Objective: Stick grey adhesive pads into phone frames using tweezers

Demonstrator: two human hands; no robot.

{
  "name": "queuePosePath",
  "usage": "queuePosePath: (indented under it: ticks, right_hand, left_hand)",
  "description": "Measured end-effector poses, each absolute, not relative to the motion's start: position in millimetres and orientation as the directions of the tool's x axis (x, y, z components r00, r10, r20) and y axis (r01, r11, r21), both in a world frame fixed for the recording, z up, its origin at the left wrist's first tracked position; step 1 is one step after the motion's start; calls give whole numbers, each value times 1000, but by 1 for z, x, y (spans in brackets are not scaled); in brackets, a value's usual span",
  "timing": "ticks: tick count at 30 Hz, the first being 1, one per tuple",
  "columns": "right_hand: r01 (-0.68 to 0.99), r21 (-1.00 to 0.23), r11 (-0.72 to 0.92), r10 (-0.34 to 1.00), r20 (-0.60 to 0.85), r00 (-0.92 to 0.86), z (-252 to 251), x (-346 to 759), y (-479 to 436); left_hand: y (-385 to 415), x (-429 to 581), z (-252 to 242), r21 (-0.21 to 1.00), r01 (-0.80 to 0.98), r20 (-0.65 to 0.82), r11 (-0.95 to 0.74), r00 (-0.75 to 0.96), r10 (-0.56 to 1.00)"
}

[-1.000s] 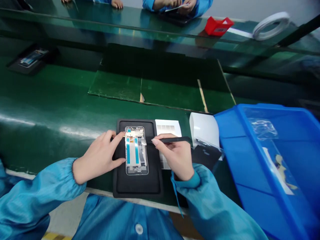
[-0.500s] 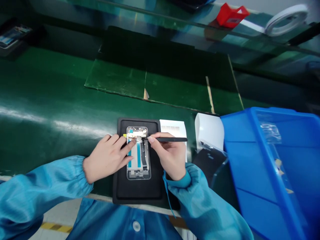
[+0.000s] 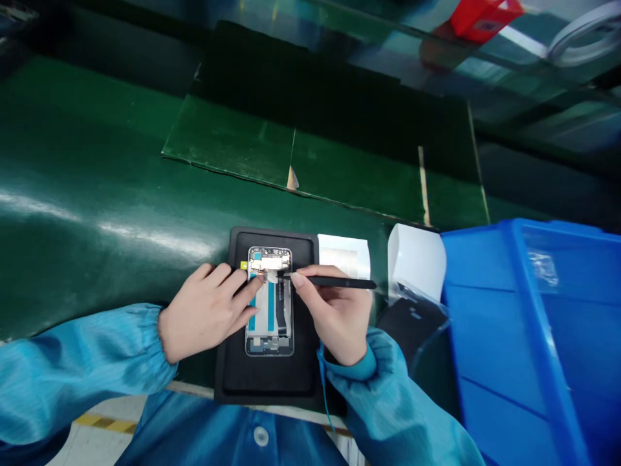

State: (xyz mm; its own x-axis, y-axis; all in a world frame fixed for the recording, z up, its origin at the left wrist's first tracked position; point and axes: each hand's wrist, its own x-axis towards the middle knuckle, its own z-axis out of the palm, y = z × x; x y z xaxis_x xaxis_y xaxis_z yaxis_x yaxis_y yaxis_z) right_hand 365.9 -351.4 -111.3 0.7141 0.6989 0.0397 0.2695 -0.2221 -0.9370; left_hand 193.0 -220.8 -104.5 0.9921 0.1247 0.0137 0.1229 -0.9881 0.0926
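An opened phone (image 3: 264,307), its circuit board, pale battery with blue strips and black flex cable exposed, lies in a black tray (image 3: 228,382). My left hand (image 3: 208,314) rests over its left side, fingers spread. The left index fingertip touches the phone beside a small white tab (image 3: 272,276) below the board. In my right hand (image 3: 339,314) are slim black tweezers (image 3: 339,281), pinched between thumb and fingers. Their tips point left at the tab; whether they grip it is too small to tell.
White paper (image 3: 344,249) lies behind my right hand. A curled white sheet (image 3: 416,259) and a dark panel in clear wrap (image 3: 412,323) sit beside a large blue bin (image 3: 490,323). Farther back are a green board (image 3: 233,133), a red holder (image 3: 485,19) and a white roll (image 3: 587,35).
The view has shifted slightly. Both hands stay at the same part of the phone, and the tweezers remain in my right hand with their tips at the white tab.
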Motion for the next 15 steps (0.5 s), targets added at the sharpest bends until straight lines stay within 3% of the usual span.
queuePosePath:
  ticks: [4,9,15]
  right_hand:
    - [284,-937,-203,707,61,705,-112,365,-352]
    - [303,-931,-204,712,72,699,-114,365,-355]
    - [353,-913,-205,773,70,630,-113,361,-355]
  left_hand:
    - [-219,192,-109,132,137,48,-982,988,144]
    - [-215,191,-118,291,141,196,-946,959,203]
    - [-217,192,-120,359,175,196,-917,946,257]
